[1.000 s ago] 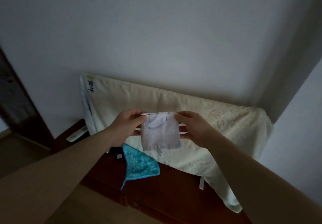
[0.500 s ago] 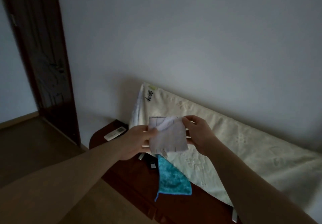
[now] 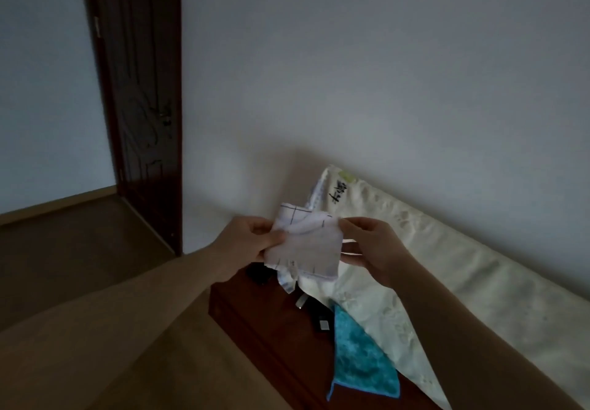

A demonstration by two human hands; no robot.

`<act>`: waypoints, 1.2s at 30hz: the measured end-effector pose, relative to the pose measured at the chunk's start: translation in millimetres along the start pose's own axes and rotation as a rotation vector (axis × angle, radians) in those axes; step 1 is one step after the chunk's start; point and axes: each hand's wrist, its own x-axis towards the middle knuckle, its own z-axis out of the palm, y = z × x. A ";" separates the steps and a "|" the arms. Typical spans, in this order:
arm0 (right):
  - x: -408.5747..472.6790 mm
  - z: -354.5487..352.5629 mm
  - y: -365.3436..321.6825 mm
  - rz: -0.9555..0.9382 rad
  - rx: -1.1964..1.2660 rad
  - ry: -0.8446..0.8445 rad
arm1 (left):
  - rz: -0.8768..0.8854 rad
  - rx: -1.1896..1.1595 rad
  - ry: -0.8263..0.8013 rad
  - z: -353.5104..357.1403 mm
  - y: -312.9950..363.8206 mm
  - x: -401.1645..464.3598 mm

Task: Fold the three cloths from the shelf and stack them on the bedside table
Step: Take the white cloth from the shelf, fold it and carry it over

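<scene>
1. We hold a small white cloth with thin dark grid lines up in the air between both hands, above the near end of the dark wooden bedside table.
2. Our left hand grips the cloth's left edge, fingers curled over it; our right hand pinches the upper right corner between thumb and fingertips.
3. The cloth already looks doubled over, with one layer lying across another at the top and a loose tail hanging below its lower edge, so we judge the folding of this piece to be under way and not finished.
4. A blue cloth lies on the table partly under the edge of a cream quilt, one corner hanging over the table's front; it does not look neatly folded from here.
5. We cannot make out a third cloth. Some small dark objects sit on the table, too dim to identify.
6. The next move, as we judge it, calls for tucking in the hanging tail, bringing the edges together and squaring the cloth before lowering it flat onto the table.
7. A dark door stands to the left.
</scene>
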 end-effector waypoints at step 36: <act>269.4 638.9 -221.3 -0.378 -0.147 -1.004 | 0.105 0.159 0.841 -566.5 152.7 -49.0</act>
